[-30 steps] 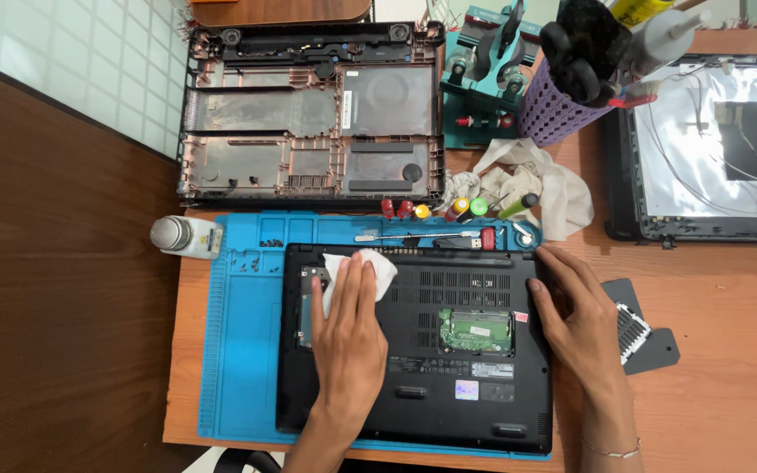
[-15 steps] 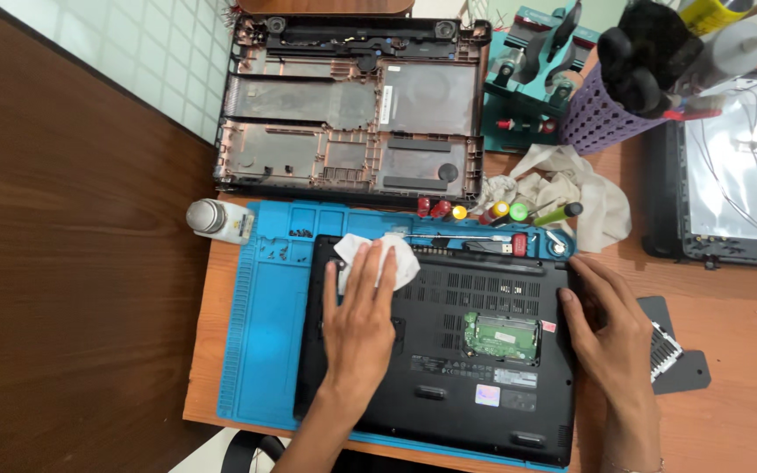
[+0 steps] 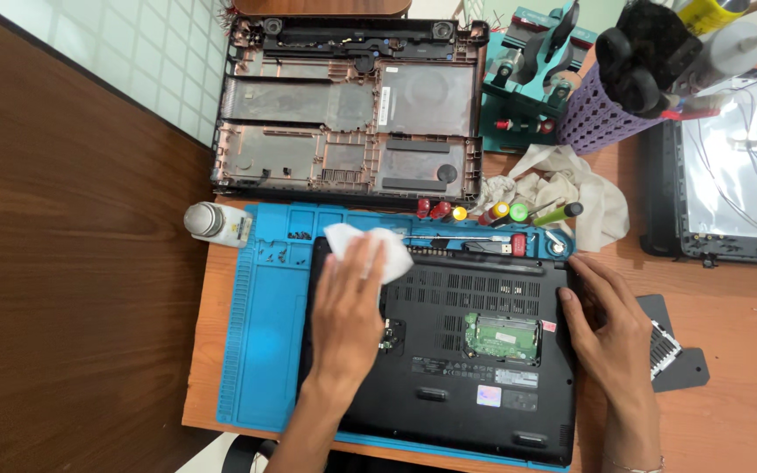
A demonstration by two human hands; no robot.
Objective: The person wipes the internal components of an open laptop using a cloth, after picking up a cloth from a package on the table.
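A black laptop [image 3: 475, 385] lies upside down on a blue work mat [image 3: 260, 350], with an open hatch showing a green circuit board [image 3: 503, 335]. My left hand [image 3: 348, 311] lies flat on the laptop's far left corner and presses a white wipe [image 3: 378, 245] against it. My right hand [image 3: 606, 328] rests on the laptop's right edge, fingers curled over the far right corner.
A bare brown laptop shell [image 3: 343, 114] lies behind the mat. A small white bottle [image 3: 216, 223] stands at the mat's far left corner. Several screwdrivers [image 3: 501, 213], a crumpled cloth [image 3: 562, 188], a purple tool holder [image 3: 611, 109], a screen panel [image 3: 738, 175] and a black cover plate [image 3: 672, 350] lie to the right.
My left hand has slid the white wipe toward the laptop's far left corner. My right hand stays on the right edge. The camera view has shifted.
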